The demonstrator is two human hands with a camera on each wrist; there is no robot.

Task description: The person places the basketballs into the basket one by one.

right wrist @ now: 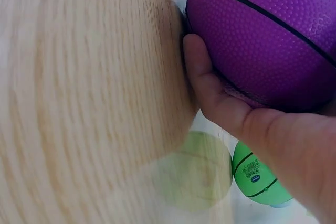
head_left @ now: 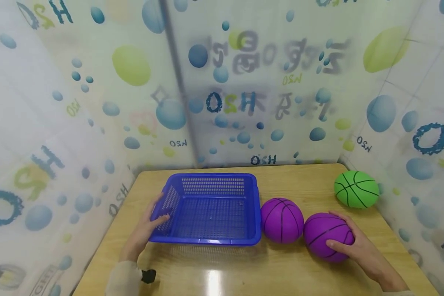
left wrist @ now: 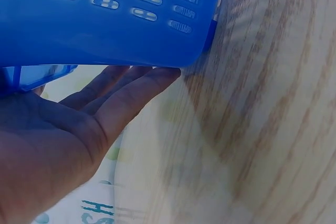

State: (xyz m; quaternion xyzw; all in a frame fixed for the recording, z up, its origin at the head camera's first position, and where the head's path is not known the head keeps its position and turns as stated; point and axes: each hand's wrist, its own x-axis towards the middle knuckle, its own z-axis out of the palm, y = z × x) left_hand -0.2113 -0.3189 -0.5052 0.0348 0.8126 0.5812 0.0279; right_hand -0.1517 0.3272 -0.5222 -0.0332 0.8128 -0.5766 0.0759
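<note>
A blue plastic basket with slotted walls stands on the wooden table. My left hand holds its left side, thumb over the rim and fingers along the outside. In the left wrist view those fingers reach fairly straight along the basket wall. My right hand grips a purple basketball from its right, the thumb at the front and fingers round the far side. Between that ball and the basket sits a second purple basketball.
A green basketball lies at the table's back right, by the wall. Patterned curtain-like sheets enclose the table at the back and both sides. A black object shows beside the left sleeve.
</note>
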